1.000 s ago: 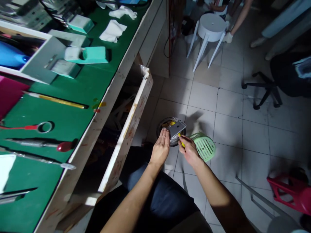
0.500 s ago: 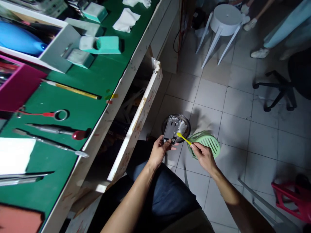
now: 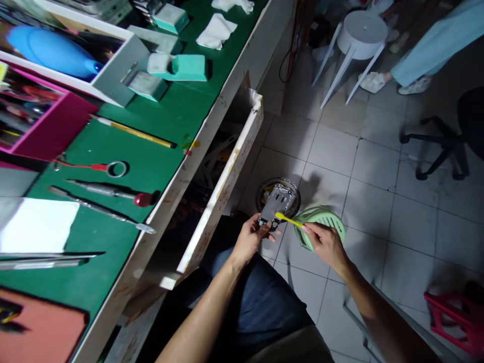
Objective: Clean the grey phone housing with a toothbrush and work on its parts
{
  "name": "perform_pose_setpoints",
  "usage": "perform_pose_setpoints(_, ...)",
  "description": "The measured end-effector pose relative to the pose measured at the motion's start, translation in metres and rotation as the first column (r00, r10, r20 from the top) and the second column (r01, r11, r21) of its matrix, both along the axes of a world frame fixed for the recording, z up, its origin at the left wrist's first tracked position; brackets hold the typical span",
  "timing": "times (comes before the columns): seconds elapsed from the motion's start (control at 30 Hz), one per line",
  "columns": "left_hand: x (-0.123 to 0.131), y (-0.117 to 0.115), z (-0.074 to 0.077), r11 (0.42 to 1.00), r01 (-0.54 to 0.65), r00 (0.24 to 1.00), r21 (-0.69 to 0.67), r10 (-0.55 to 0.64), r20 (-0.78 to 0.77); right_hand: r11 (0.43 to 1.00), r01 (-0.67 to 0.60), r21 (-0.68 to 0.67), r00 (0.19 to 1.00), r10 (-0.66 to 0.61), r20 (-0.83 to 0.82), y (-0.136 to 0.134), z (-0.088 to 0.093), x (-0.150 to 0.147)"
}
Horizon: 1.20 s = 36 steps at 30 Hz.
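Note:
My left hand (image 3: 254,236) grips the lower end of a bare phone frame (image 3: 277,201), a grey metal plate with slots and small fittings. Thumb on top, it holds the frame tilted above the floor. Between the fingers of my right hand (image 3: 325,242) is a thin yellow toothbrush (image 3: 289,220). Its head is at the frame's lower right edge; whether it touches cannot be made out. Below the frame is a round, dark-rimmed container (image 3: 260,194), partly covered by it. A pale green slotted basket (image 3: 321,217) stands below my right hand.
An open drawer (image 3: 223,186) juts out left of my hands. On the green bench (image 3: 151,113) lie a brush (image 3: 132,131), a red-ended tool (image 3: 113,191) and a metal spatula (image 3: 100,208). A white stool (image 3: 362,33), a person's legs (image 3: 427,55) and a chair base (image 3: 442,138) are farther off.
The view has shifted, so the bench things appear farther right. Both hands keep their hold, with the frame and toothbrush slightly lower in view. The other person's feet have moved left, towards the stool.

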State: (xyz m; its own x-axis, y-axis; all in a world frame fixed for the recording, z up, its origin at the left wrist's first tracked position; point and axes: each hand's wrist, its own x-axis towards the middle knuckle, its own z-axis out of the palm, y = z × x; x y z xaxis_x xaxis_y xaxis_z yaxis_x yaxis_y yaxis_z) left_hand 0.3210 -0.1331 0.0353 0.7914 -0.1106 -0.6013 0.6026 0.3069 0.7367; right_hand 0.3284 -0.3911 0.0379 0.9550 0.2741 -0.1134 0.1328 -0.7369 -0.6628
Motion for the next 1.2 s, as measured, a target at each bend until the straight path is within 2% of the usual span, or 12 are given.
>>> perform_pose_setpoints(0.17,-0.001,0.002,0.002,1.000,0.012,1.000,0.008,-0.012,0.009,0.997,0.041,-0.062,0.996,-0.036,0.077,0.000,-0.002,0.001)
perform_pose_setpoints(0.3,-0.002,0.003,0.002,1.000,0.018,1.000,0.018,-0.018,0.018,0.997,0.021,-0.075,0.996,-0.014,0.093,0.002,-0.006,0.002)
perform_pose_setpoints(0.43,-0.003,0.004,0.003,0.999,0.021,1.000,0.038,-0.022,0.023,0.992,0.075,-0.100,0.991,-0.063,0.119,0.004,-0.009,0.003)
perform_pose_setpoints(0.6,-0.002,0.008,0.002,0.997,0.026,0.999,0.067,-0.027,0.028,0.994,-0.074,-0.075,0.995,0.079,0.058,0.005,-0.004,-0.001)
perform_pose_setpoints(0.7,-0.002,0.009,0.000,0.997,0.047,0.999,0.067,-0.048,0.024,0.991,-0.106,-0.086,0.993,0.110,0.046,0.001,-0.004,0.001)
perform_pose_setpoints(0.9,-0.005,0.009,-0.002,0.997,0.053,0.998,0.056,-0.054,0.017,0.994,-0.014,-0.109,0.996,0.024,0.085,-0.010,-0.006,0.007)
perform_pose_setpoints(1.0,-0.005,0.009,-0.001,0.997,0.051,0.998,0.051,-0.052,0.020,0.996,0.003,-0.084,0.997,0.004,0.073,-0.009,-0.005,0.004)
perform_pose_setpoints(1.2,-0.004,0.008,-0.002,0.993,0.070,0.996,0.095,-0.075,0.048,0.990,0.142,0.009,0.990,-0.143,0.000,0.001,-0.007,0.001)
